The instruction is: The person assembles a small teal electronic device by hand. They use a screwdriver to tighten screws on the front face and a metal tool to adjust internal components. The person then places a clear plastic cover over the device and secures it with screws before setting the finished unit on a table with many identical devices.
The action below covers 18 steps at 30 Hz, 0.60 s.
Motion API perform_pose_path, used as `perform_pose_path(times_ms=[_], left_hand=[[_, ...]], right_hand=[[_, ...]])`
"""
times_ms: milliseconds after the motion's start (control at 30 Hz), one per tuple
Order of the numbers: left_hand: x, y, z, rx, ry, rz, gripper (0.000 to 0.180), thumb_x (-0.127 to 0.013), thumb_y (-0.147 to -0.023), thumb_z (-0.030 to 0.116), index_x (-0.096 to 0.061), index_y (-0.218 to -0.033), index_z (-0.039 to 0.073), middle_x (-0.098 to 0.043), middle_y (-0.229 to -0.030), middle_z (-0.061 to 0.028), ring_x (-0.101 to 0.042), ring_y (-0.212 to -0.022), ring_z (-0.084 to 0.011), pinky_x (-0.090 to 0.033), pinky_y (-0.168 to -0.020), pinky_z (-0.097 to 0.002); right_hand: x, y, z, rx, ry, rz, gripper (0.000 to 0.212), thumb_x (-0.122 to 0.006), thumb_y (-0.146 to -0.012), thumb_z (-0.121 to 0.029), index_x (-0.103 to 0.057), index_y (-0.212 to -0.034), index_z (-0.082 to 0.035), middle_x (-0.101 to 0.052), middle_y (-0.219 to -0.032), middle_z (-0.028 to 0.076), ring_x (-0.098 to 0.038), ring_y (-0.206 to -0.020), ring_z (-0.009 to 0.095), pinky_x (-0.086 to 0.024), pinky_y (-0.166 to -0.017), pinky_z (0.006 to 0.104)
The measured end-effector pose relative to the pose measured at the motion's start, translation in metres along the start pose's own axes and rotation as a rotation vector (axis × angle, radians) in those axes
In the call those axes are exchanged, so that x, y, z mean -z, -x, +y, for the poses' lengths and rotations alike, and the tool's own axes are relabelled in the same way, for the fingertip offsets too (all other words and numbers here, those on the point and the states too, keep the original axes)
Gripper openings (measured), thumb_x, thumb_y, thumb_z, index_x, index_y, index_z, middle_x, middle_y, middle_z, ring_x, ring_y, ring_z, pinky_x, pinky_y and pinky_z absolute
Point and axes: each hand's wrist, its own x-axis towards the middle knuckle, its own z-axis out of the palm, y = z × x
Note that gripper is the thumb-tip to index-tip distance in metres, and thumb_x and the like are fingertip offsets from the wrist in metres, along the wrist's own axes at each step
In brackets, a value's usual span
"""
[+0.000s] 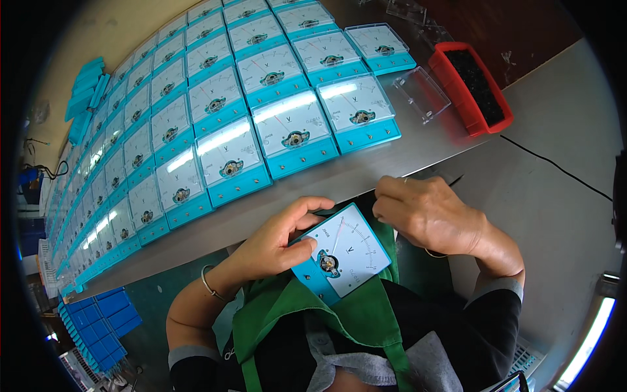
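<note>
My left hand (282, 236) grips a panel voltmeter (353, 251) by its upper left edge, thumb on the dial face and fingers around the back. The meter has a turquoise base, a white scale, a thin needle and a small round movement. It is tilted above my green apron (281, 310), at the table's front edge. Just right of the meter, my right hand (428, 212) is closed, fingers curled. A thin dark tool (457, 180) sticks out behind its knuckles; its kind and working end are hidden.
Rows of turquoise meters (290, 124) with clear covers fill the metal table's (418, 153) left and middle. A loose clear cover (423, 97) lies beside a red bin (499, 124) of small black parts. A black cable (555, 166) runs right. Blue boxes (104, 320) stand lower left.
</note>
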Motion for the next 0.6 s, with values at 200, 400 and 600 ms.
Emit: perform_pose_path(times_ms=[200, 400, 600], left_hand=[[-0.001, -0.005, -0.002, -0.051, -0.025, -0.014, 0.056, -0.045, -0.078, 0.002, -0.03, -0.132, 0.001, -0.053, -0.115, -0.0157, -0.052, -0.106, -0.0177, -0.039, -0.092, -0.0305], [0.003, -0.001, -0.002, -0.009, 0.072, 0.0, 0.055, -0.047, -0.08, 0.002, -0.03, -0.132, -0.003, -0.055, -0.113, -0.0146, -0.051, -0.105, -0.0153, -0.04, -0.089, -0.0288], [0.001, -0.002, 0.004, 0.047, 0.102, 0.002, 0.061, -0.059, -0.076, 0.014, -0.036, -0.13, -0.003, -0.056, -0.111, -0.0144, -0.053, -0.104, -0.0186, -0.041, -0.09, -0.0304]], right_hand=[[-0.008, -0.005, -0.007, 0.009, -0.334, 0.205, 0.017, -0.066, -0.07, -0.004, -0.057, -0.085, -0.003, -0.052, -0.08, 0.008, -0.059, -0.064, 0.025, -0.047, -0.051, 0.0357], [-0.009, -0.008, -0.008, -0.166, -0.46, 0.245, 0.02, -0.069, -0.07, -0.001, -0.059, -0.088, -0.002, -0.057, -0.083, 0.008, -0.059, -0.066, 0.02, -0.047, -0.049, 0.0305], [-0.021, -0.002, -0.006, -0.292, -0.575, 0.223, 0.028, -0.07, -0.072, -0.005, -0.059, -0.098, 0.0, -0.06, -0.08, 0.01, -0.06, -0.065, 0.02, -0.047, -0.051, 0.0275]])
